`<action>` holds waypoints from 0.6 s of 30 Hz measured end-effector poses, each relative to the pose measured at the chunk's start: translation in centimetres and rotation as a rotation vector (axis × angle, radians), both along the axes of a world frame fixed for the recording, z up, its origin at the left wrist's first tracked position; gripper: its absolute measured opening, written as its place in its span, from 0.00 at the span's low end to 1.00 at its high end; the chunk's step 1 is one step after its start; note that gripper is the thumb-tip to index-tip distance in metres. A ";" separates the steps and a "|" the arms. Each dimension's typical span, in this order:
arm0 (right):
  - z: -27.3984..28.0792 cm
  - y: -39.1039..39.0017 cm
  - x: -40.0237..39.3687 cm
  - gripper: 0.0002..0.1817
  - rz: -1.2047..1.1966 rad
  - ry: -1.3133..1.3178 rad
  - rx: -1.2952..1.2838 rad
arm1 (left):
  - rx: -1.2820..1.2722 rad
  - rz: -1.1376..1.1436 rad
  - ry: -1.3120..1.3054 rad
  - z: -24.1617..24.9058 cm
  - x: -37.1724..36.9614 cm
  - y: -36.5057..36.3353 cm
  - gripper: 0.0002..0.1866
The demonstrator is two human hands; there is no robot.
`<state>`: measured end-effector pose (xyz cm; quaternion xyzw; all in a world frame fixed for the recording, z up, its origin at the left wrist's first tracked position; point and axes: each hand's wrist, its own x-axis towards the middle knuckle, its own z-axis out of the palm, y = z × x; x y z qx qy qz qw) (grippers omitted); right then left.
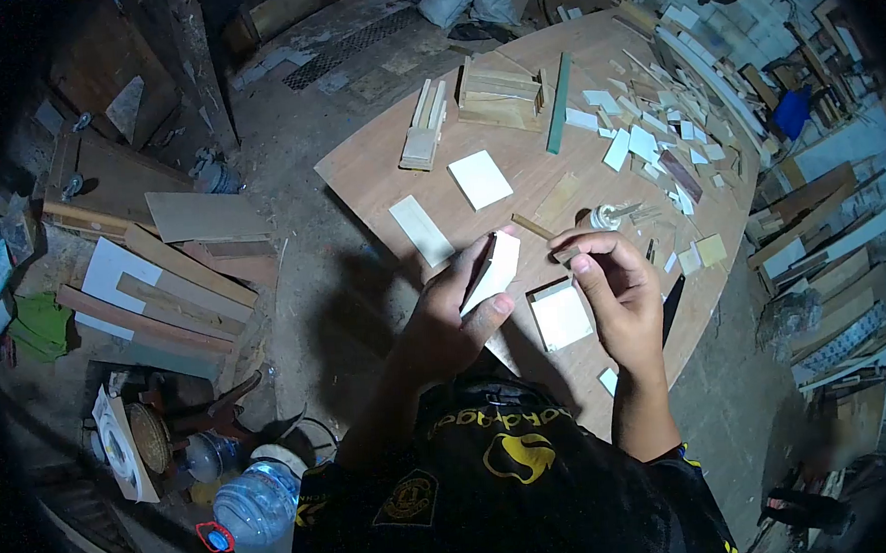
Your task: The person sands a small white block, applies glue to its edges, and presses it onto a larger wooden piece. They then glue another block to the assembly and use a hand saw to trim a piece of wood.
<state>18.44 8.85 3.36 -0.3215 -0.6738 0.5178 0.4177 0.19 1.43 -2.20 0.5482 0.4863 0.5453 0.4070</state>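
My left hand (pixel 453 311) is closed around a small pale wooden panel (pixel 495 271), tilted up above the table's near edge. Between the thumb and fingers of my right hand (pixel 619 292) is a thin brown wooden stick (pixel 533 226), its far end pointing toward the panel but apart from it. Under my hands a square pale piece (pixel 562 317) with a raised edge lies on the table. Beyond my left hand lie a pale rectangular board (pixel 421 231) and a white square panel (pixel 480 179). A small open jar (pixel 605 217) stands just past my right hand.
On the wooden table (pixel 367 165) are stacked strips (pixel 422 127), a wooden box (pixel 499 95), a green strip (pixel 559 105) and many offcuts (pixel 644 141). Boards (pixel 163 281) lean at left, near a large water bottle (pixel 255 507). More timber (pixel 831 216) is piled at right.
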 end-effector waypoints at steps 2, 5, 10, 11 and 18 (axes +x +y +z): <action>0.4 -0.1 0.0 0.05 -0.101 -0.067 0.105 | -0.011 -0.019 -0.003 0.4 0.1 -0.3 0.29; 1.7 0.0 0.1 0.05 -0.089 -0.166 0.127 | 0.016 -0.002 0.046 0.8 0.3 -0.5 0.29; 3.6 0.5 -1.2 0.05 -0.057 -0.270 0.336 | 0.036 -0.024 0.097 0.5 0.5 -0.6 0.28; 3.7 0.6 -1.5 0.06 -0.047 -0.307 0.414 | 0.038 -0.028 0.099 0.4 0.6 -0.5 0.28; 4.2 0.5 -2.3 0.07 0.012 -0.407 0.616 | 0.065 0.037 0.172 1.2 0.6 -0.7 0.21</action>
